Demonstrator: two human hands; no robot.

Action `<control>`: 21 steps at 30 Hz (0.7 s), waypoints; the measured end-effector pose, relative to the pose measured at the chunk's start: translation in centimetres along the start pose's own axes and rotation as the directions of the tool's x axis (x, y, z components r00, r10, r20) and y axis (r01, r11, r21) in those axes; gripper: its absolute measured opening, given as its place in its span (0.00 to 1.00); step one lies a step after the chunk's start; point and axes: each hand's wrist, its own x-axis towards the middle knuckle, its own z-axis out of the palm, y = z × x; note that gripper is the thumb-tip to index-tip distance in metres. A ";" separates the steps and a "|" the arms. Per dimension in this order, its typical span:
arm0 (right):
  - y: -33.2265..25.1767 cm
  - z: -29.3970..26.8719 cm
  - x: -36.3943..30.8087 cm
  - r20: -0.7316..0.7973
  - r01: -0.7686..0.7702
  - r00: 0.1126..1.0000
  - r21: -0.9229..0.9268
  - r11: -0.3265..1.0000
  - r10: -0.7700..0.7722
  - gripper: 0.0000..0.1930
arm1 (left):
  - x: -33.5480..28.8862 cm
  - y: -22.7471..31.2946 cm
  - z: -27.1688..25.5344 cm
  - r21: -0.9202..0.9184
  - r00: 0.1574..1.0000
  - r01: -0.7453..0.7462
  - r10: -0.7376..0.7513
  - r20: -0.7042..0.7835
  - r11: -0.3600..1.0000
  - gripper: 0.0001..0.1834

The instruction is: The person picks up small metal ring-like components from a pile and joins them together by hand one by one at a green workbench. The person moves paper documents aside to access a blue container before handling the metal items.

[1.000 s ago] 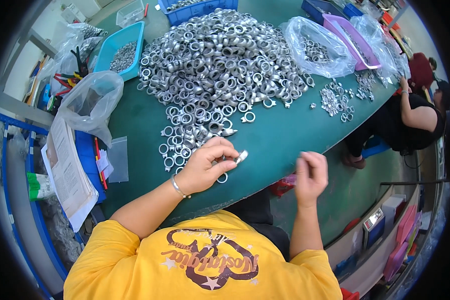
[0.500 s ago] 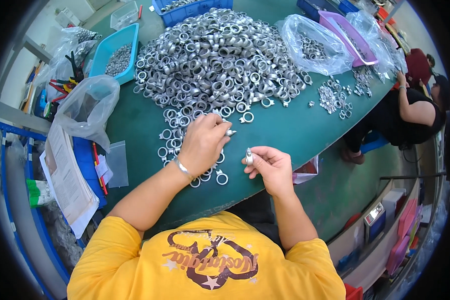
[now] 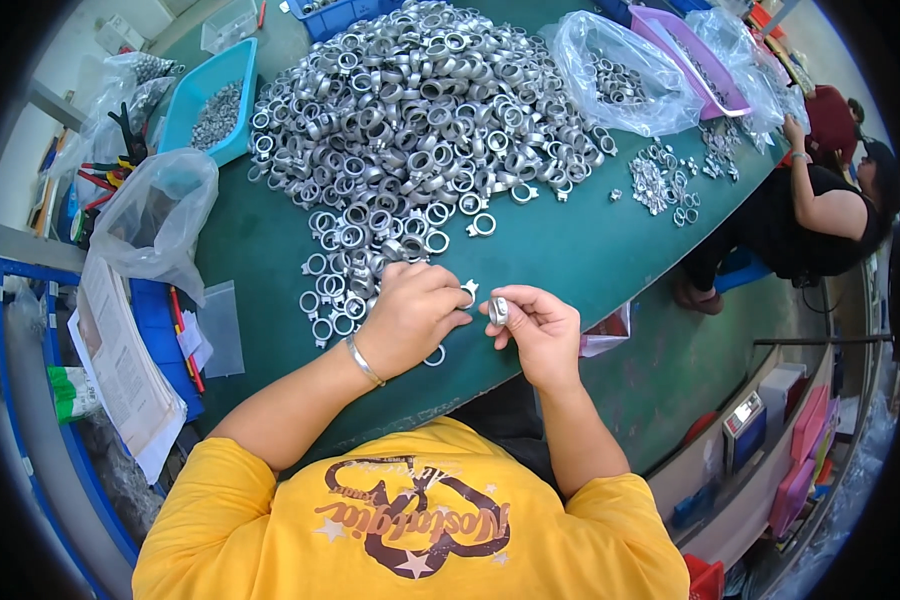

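Metal ring point(image 3: 498, 311), silvery and turned partly edge-on, sits between the thumb and fingers of the right hand point(image 3: 547, 335), which is clamped on it above the worktop point(image 3: 560, 250), near the middle of the view; at its 10 o'clock, just beside it, the left hand point(image 3: 415, 315) pinches a second ring point(image 3: 469, 291) at its fingertips, the small lug of that ring pointing up. The two hands are close to each other but apart. From the left hand's 10 o'clock a loose spread of rings point(image 3: 342, 262) runs up into a large heap point(image 3: 420, 110) at 12 o'clock, and one lone ring point(image 3: 435, 355) lies at its 5 o'clock, partly hidden. At 10 o'clock of the view stands a teal basket point(image 3: 242, 130) of small grey parts, with a crumpled clear bag point(image 3: 165, 205) nearer 9. A clear plastic bag point(image 3: 570, 75) with more rings lies at 1 o'clock, next to a purple basket point(image 3: 735, 104), and small metal pieces point(image 3: 650, 182) are scattered at 2. Between 2 and 3 o'clock a co-worker point(image 3: 825, 215) in dark clothing sits at the worktop's edge
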 end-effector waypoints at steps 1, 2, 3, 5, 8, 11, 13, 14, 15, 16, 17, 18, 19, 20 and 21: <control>0.1 0.0 0.0 0.005 0.030 1.000 -0.003 1.000 -0.030 0.08 | -0.2 0.1 0.1 -0.110 0.999 0.035 -0.040 -0.037 0.993 0.09; 0.1 0.0 -0.1 0.003 0.029 1.000 -0.004 1.000 -0.029 0.08 | -0.2 0.2 0.2 -0.220 0.994 0.065 -0.082 -0.069 0.973 0.08; 0.1 0.1 -0.1 0.010 0.055 0.998 0.001 0.998 -0.055 0.08 | -0.1 0.7 0.0 -0.305 0.987 0.102 -0.134 -0.086 0.947 0.05; 0.0 0.1 -0.2 0.016 0.081 0.997 0.006 0.997 -0.081 0.08 | -0.2 1.3 -0.2 -0.405 0.973 0.198 -0.228 -0.025 0.892 0.05; -0.2 0.2 -0.3 0.010 0.071 0.997 -0.007 0.997 -0.071 0.08 | -0.5 2.3 -0.5 -0.629 0.890 0.426 -0.427 0.160 0.650 0.04; -0.2 0.4 -0.5 -0.003 0.078 0.997 -0.039 0.996 -0.078 0.08 | -0.5 2.6 -0.5 -0.764 0.814 0.519 -0.495 0.306 0.382 0.06; -0.2 0.5 -0.7 0.013 0.142 0.990 -0.126 0.982 -0.142 0.07 | -0.6 2.7 -0.3 -0.803 0.816 0.502 -0.484 0.317 0.321 0.07; -0.2 0.6 -0.7 0.015 0.144 0.990 -0.128 0.981 -0.143 0.07 | -0.7 2.9 -0.3 -0.815 0.834 0.470 -0.474 0.283 0.340 0.07; -0.2 0.6 -0.8 0.028 0.191 0.982 -0.194 0.962 -0.189 0.07 | -0.7 3.0 -0.2 -0.825 0.850 0.437 -0.463 0.250 0.358 0.07; -0.3 0.7 -0.8 0.043 0.237 0.971 -0.259 0.936 -0.234 0.07 | -0.8 3.0 -0.3 -0.826 0.851 0.435 -0.463 0.247 0.359 0.07; -0.4 0.8 -0.9 0.046 0.239 0.971 -0.261 0.935 -0.235 0.07 | -0.9 3.1 -0.3 -0.822 0.855 0.432 -0.458 0.243 0.371 0.07; -0.5 0.9 -1.0 0.052 0.259 0.965 -0.297 0.919 -0.255 0.07 | -0.9 3.1 -0.4 -0.818 0.858 0.430 -0.454 0.238 0.382 0.07; -0.7 1.0 -1.1 0.059 0.279 0.960 -0.331 0.901 -0.275 0.06 | -0.8 3.2 -0.6 -0.819 0.859 0.427 -0.454 0.235 0.383 0.07; -0.8 1.1 -1.1 0.061 0.281 0.959 -0.333 0.900 -0.277 0.06 | -0.7 3.3 -0.8 -0.802 0.858 0.440 -0.452 0.244 0.404 0.07; -1.0 1.2 -1.1 0.054 0.290 0.955 -0.360 0.886 -0.291 0.06 | -0.7 3.3 -0.9 -0.784 0.856 0.454 -0.451 0.252 0.424 0.07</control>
